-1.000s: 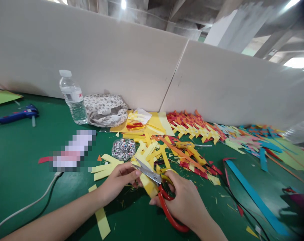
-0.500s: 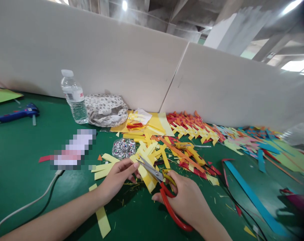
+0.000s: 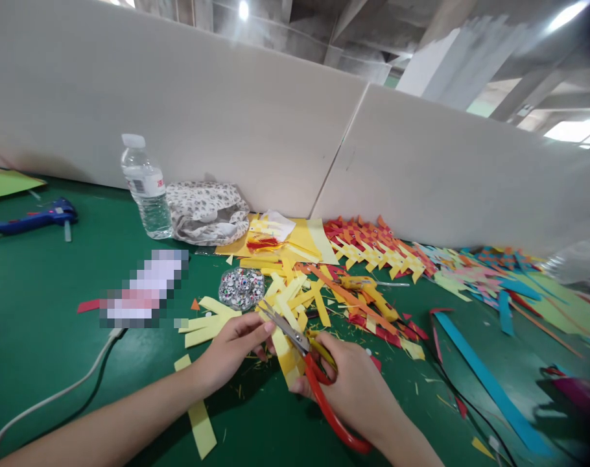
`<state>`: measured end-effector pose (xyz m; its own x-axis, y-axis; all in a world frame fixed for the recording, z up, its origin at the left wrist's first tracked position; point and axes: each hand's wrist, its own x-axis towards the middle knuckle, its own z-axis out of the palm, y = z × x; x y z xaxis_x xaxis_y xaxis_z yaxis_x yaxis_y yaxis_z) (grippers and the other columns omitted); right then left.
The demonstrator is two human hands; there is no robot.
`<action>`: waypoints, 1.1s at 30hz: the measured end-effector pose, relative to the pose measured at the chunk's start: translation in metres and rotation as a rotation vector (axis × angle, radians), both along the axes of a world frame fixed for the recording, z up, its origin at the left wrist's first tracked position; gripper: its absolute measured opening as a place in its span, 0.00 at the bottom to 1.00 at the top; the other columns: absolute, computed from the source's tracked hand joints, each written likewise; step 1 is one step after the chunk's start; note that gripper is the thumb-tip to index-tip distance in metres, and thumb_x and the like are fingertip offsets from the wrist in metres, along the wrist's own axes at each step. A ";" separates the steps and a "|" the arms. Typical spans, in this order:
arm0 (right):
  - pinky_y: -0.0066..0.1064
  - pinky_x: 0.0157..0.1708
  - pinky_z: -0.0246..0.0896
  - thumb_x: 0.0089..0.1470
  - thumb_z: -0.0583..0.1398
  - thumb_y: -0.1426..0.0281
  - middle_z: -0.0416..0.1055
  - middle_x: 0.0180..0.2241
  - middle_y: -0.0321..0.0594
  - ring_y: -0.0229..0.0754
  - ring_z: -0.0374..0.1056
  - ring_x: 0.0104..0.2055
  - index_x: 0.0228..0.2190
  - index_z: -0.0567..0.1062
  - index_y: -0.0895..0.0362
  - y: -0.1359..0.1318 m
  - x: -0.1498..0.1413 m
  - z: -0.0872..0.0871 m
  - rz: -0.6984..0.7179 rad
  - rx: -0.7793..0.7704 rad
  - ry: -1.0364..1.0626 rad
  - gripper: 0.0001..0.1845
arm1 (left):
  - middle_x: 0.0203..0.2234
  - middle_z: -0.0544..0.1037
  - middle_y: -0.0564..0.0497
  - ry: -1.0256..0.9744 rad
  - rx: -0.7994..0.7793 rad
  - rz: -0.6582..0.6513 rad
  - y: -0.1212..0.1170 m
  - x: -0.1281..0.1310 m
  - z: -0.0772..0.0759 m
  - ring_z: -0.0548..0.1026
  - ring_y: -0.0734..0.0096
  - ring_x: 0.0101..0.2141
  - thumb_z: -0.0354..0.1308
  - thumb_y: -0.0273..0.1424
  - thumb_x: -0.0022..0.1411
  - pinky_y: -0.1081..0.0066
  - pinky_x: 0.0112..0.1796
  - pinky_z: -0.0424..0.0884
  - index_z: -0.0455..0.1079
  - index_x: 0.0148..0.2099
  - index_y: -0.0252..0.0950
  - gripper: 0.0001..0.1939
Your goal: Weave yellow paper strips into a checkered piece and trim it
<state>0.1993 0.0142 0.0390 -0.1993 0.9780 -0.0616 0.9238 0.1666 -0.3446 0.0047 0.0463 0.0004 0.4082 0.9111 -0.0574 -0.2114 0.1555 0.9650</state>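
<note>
My right hand (image 3: 346,379) is closed round the red and yellow handles of a pair of scissors (image 3: 295,334), whose blades point up and left. Pinched in my left hand (image 3: 244,340) is a woven yellow paper piece (image 3: 286,357) with strips sticking out. The scissor blades lie over this piece, close to my left fingertips; I cannot tell whether they are cutting. My right thumb is at the lower end of the paper. Loose pale yellow strips (image 3: 205,331) lie by my left hand, and another strip (image 3: 201,425) rests under my left forearm.
Behind the hands are a bag of googly eyes (image 3: 241,288), a yellow glue gun (image 3: 373,292) and finished-looking woven paper fish (image 3: 377,250). A water bottle (image 3: 149,194), a phone (image 3: 144,288) on a white cable and a blue glue gun (image 3: 37,219) stand or lie leftward. Blue strip (image 3: 489,376) at right.
The scissors and my right hand have shifted slightly left and down along the paper. My right thumb has come up to the paper's lower end. My left hand has barely moved.
</note>
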 end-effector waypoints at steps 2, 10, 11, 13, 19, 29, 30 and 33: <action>0.25 0.20 0.42 0.41 0.60 0.57 0.62 0.19 0.30 0.36 0.53 0.20 0.22 0.59 0.53 0.000 -0.002 -0.001 0.006 0.012 0.013 0.17 | 0.22 0.72 0.54 -0.007 -0.002 -0.007 0.000 0.000 0.000 0.68 0.75 0.25 0.56 0.38 0.57 0.77 0.28 0.66 0.74 0.31 0.35 0.12; 0.26 0.20 0.42 0.40 0.60 0.57 0.59 0.18 0.29 0.36 0.52 0.20 0.23 0.57 0.53 -0.002 -0.005 -0.007 0.017 0.101 -0.018 0.17 | 0.25 0.74 0.52 -0.018 -0.005 -0.015 -0.001 -0.001 0.000 0.68 0.73 0.25 0.57 0.40 0.56 0.75 0.28 0.66 0.76 0.36 0.37 0.13; 0.26 0.20 0.42 0.40 0.60 0.57 0.59 0.18 0.29 0.36 0.52 0.20 0.23 0.57 0.52 -0.002 -0.005 -0.007 0.019 0.110 -0.020 0.17 | 0.24 0.74 0.52 -0.017 -0.006 -0.014 -0.001 -0.001 0.000 0.68 0.72 0.25 0.57 0.40 0.56 0.75 0.28 0.66 0.76 0.35 0.37 0.13; 0.26 0.20 0.42 0.40 0.59 0.57 0.58 0.18 0.29 0.36 0.52 0.20 0.23 0.56 0.52 -0.002 -0.005 -0.008 0.019 0.126 -0.024 0.18 | 0.24 0.73 0.52 -0.016 -0.010 -0.017 -0.001 -0.001 0.000 0.68 0.72 0.25 0.57 0.39 0.56 0.75 0.27 0.66 0.76 0.35 0.37 0.12; 0.25 0.19 0.42 0.40 0.59 0.56 0.55 0.17 0.28 0.35 0.50 0.19 0.22 0.53 0.52 -0.002 -0.006 -0.010 0.016 0.152 -0.024 0.20 | 0.22 0.72 0.54 -0.034 0.000 -0.028 -0.001 -0.002 -0.002 0.68 0.74 0.25 0.56 0.37 0.58 0.77 0.27 0.65 0.76 0.34 0.36 0.11; 0.24 0.19 0.45 0.40 0.61 0.56 0.56 0.16 0.27 0.33 0.48 0.19 0.20 0.55 0.53 0.000 -0.004 -0.015 0.020 0.202 0.064 0.21 | 0.21 0.72 0.53 -0.015 -0.017 -0.021 -0.001 -0.001 0.001 0.68 0.74 0.24 0.57 0.39 0.57 0.76 0.28 0.65 0.73 0.30 0.34 0.13; 0.24 0.18 0.46 0.40 0.61 0.56 0.56 0.16 0.27 0.33 0.48 0.19 0.20 0.55 0.53 0.000 -0.004 -0.014 0.010 0.197 0.092 0.21 | 0.21 0.72 0.53 -0.011 -0.023 -0.016 -0.001 -0.001 0.001 0.68 0.75 0.24 0.57 0.39 0.57 0.76 0.28 0.66 0.73 0.29 0.34 0.13; 0.22 0.17 0.46 0.40 0.62 0.58 0.54 0.15 0.27 0.32 0.47 0.18 0.19 0.56 0.54 0.002 -0.002 -0.012 -0.045 0.191 0.228 0.20 | 0.21 0.72 0.53 -0.034 -0.064 0.036 0.000 -0.001 0.001 0.69 0.74 0.24 0.57 0.39 0.56 0.75 0.29 0.68 0.71 0.28 0.34 0.13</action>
<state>0.1978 0.0162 0.0268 -0.1429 0.9758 0.1658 0.8343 0.2088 -0.5103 0.0041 0.0460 0.0015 0.3784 0.9199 -0.1029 -0.2508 0.2089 0.9452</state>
